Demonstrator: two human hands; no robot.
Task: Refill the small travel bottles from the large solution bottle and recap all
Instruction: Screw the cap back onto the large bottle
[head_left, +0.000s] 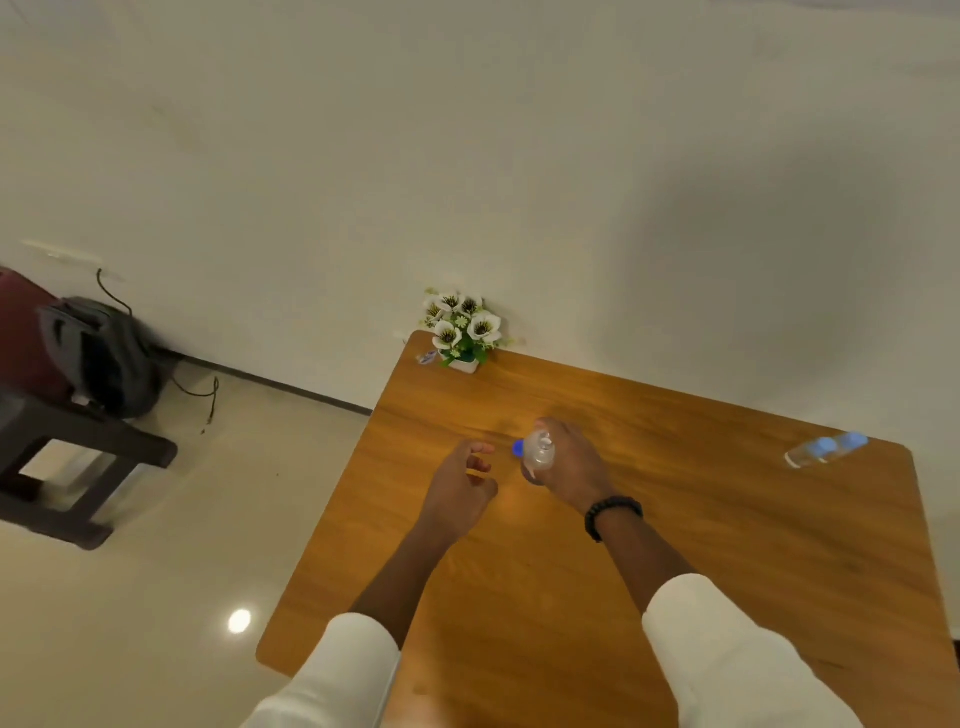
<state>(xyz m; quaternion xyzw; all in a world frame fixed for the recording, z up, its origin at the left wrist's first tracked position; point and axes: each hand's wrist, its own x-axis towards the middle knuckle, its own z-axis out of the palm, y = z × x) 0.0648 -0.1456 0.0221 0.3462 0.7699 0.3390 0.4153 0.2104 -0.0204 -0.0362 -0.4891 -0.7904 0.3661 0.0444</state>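
Two hands are working near the centre of the wooden table (727, 545); the right hand (569, 467) is gripping a clear bottle (539, 453) with its neck apparently uncapped, a blue cap (518, 448) lying just beside it at nine o'clock, while the left hand (460, 486) is hovering with fingers loosely curled around nothing. Blue-capped small bottles (826, 450), blurred, are waiting well apart at three o'clock; tipping the open bottle could spill solution, since nothing is steadying it.

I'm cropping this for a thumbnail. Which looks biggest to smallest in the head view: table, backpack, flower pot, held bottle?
1. table
2. backpack
3. flower pot, flowers included
4. bottle, partly hidden in the right hand
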